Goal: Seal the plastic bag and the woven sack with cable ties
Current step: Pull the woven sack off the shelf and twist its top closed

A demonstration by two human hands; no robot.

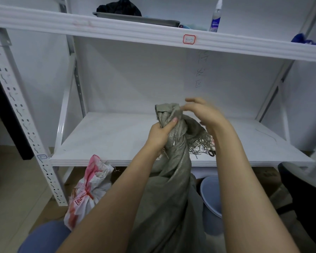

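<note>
A grey-green woven sack [171, 189] stands in front of me, its mouth gathered into a twisted neck with frayed threads hanging on the right. My left hand [160, 135] grips that neck, thumb pressed against the fabric. My right hand [202, 111] is blurred at the top of the bunched mouth, fingertips touching the fabric. A white and red plastic bag [88, 190] sits on the floor to the left, its neck cinched by a red tie [88, 191]. A small black ring-like item [211, 153] lies by the frayed threads on the shelf.
A white metal rack holds a lower shelf board [108, 139] behind the sack and an upper shelf [135, 31] with a grey tray, dark cloth and a spray bottle [215, 17]. A blue bucket [211, 203] stands on the floor at right, beside a dark chair [303, 194].
</note>
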